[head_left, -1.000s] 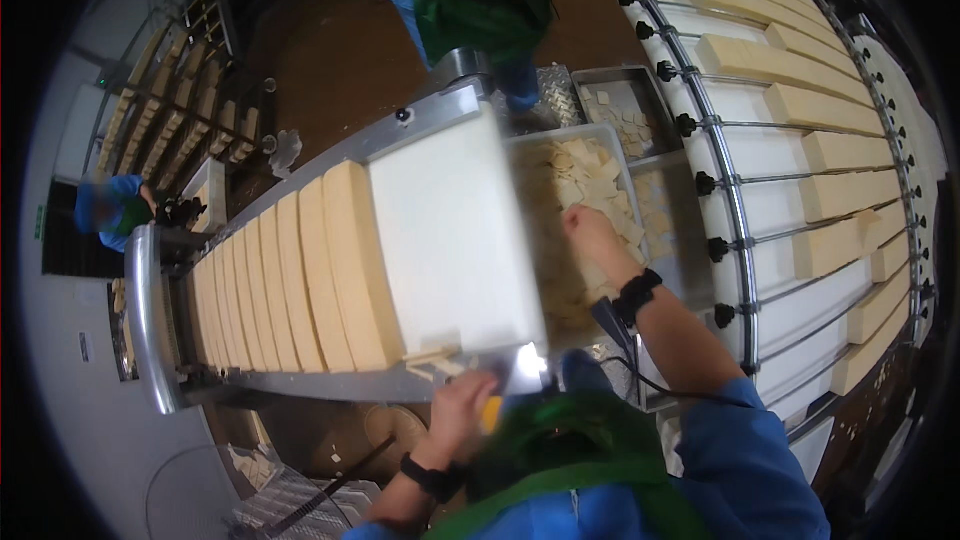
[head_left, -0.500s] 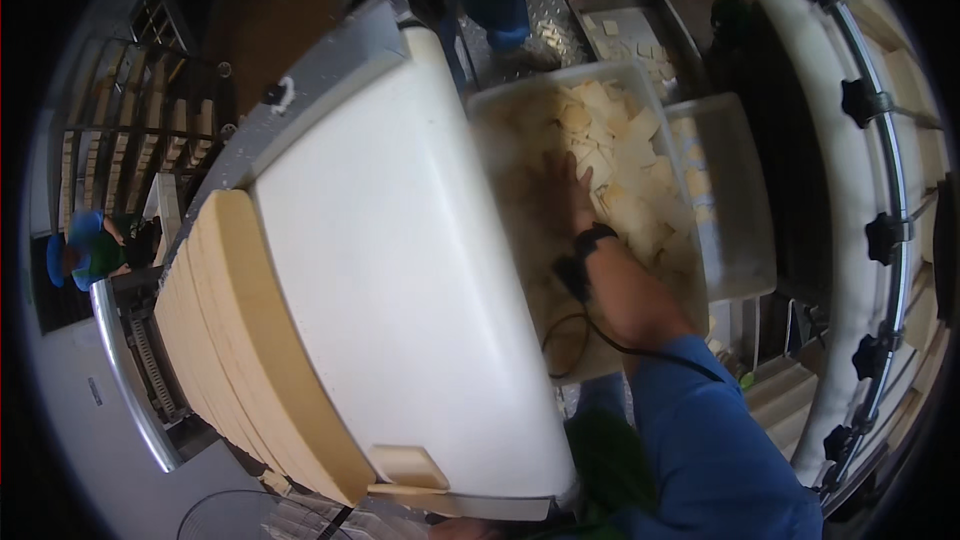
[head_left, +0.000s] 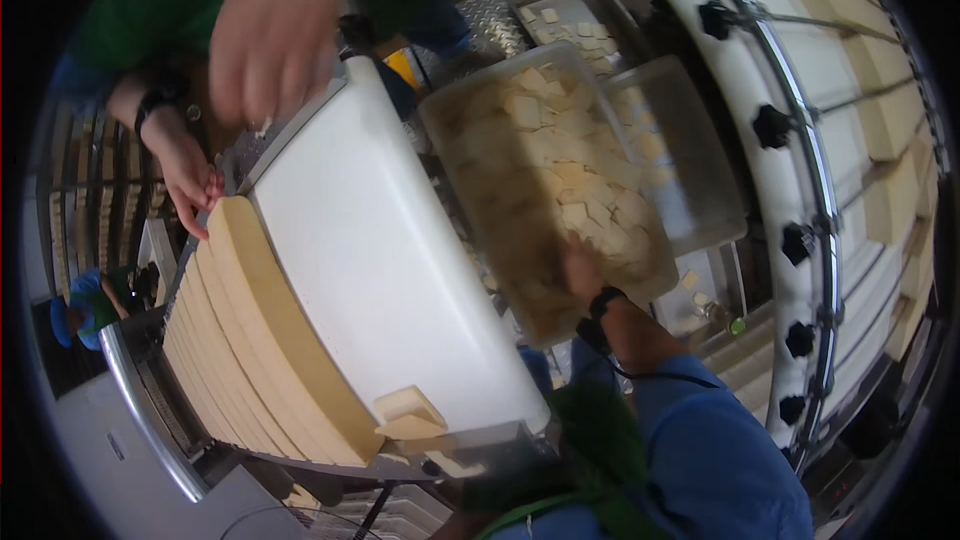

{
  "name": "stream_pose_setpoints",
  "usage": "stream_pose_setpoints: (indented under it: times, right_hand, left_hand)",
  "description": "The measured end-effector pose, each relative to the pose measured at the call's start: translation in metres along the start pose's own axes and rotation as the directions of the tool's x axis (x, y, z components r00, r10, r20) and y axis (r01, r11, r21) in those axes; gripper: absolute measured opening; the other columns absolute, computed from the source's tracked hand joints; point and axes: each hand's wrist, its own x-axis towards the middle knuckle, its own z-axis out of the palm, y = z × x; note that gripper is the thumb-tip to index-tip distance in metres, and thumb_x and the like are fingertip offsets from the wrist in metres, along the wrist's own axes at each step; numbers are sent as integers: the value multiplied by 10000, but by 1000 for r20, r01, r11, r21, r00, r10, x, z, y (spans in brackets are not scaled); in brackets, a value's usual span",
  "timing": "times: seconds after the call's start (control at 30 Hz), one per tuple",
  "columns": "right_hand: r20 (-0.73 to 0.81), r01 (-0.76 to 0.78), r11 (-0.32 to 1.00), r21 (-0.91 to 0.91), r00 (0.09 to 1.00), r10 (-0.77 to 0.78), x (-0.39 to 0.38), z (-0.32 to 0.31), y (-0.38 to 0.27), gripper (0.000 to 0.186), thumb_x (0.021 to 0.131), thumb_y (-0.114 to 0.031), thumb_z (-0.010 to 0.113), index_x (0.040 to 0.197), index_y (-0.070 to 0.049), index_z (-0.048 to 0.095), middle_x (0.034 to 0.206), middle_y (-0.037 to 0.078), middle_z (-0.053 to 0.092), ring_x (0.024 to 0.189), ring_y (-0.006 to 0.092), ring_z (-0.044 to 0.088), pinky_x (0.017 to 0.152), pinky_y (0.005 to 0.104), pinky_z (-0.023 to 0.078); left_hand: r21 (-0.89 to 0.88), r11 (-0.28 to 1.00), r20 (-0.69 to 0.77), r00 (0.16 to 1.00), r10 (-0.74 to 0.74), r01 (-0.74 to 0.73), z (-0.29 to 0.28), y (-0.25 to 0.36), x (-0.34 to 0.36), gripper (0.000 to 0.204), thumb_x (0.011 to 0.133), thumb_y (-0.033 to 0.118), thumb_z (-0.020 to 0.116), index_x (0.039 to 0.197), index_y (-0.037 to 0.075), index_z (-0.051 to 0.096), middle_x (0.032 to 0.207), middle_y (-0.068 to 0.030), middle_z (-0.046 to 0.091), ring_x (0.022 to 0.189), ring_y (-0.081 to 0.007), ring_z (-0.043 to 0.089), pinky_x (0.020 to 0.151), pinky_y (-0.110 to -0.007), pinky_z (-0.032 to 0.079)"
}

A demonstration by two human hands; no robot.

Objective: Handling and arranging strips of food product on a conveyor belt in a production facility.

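My right hand [head_left: 582, 268], wearing a dark wristband, reaches into a translucent plastic bin [head_left: 455, 130] and touches flat, pale yellow pieces [head_left: 570, 180]. Its fingers look stretched out, though they are slightly blurred; nothing held shows. The pieces lie loosely heaped, some squarish. My left hand does not show clearly. Left of the bin is a smooth white, rounded machine surface [head_left: 370, 250]. Along its left side long pale yellow slabs [head_left: 285, 340] stand in a row. One small cut piece [head_left: 410, 412] rests at the near edge of the white surface.
A co-worker's hand [head_left: 275, 50] is over the far left, blurred; the other hand [head_left: 190, 175] touches the slabs' far end. A metal tray [head_left: 575, 15] with pieces and a second bin [head_left: 690, 160] stand beyond and beside mine. Right is a rail with black knobs [head_left: 772, 126].
My right hand has moved nearer within the bin, away from the heap's middle. The view has shifted, and a co-worker's arms have come in at the far left.
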Motion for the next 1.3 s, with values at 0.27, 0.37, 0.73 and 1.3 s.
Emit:
stream_pose_setpoints:
  times: [0.27,0.37,0.73,1.3]
  right_hand:
    - [-8,106,992,67,994,-106,-90,-40,24,163,747,-158,546,823,-70,659,909,121,625,931,330,572,834,437,437]
    - [21,-111,940,323,994,110,-151,-47,57,174,757,-224,600,844,-77,638,821,145,622,795,314,601,714,398,479]
    - [278,-88,-264,960,335,900,-570,32,268,241,848,-271,518,870,-40,582,729,90,603,622,202,584,535,303,480]
    - [418,850,-304,429,112,902,-714,42,518,443,861,-423,535,1121,-65,510,878,102,567,616,241,514,527,321,458]
  left_hand:
    - [96,990,107,988,-113,102,-2,17,-1,348,842,233,612,1136,48,595,1045,-146,631,928,-251,602,816,-367,462]
    - [146,983,207,968,-144,115,-2,23,8,333,848,237,609,1116,39,607,1037,-135,635,922,-228,603,810,-344,465]
    - [473,866,420,821,-387,166,-5,26,28,360,891,301,533,1087,13,623,1019,-100,648,938,-170,583,825,-298,447]
    - [778,604,-59,977,-203,173,140,145,81,230,868,214,531,821,-7,570,717,-194,554,661,-266,573,639,-350,448]
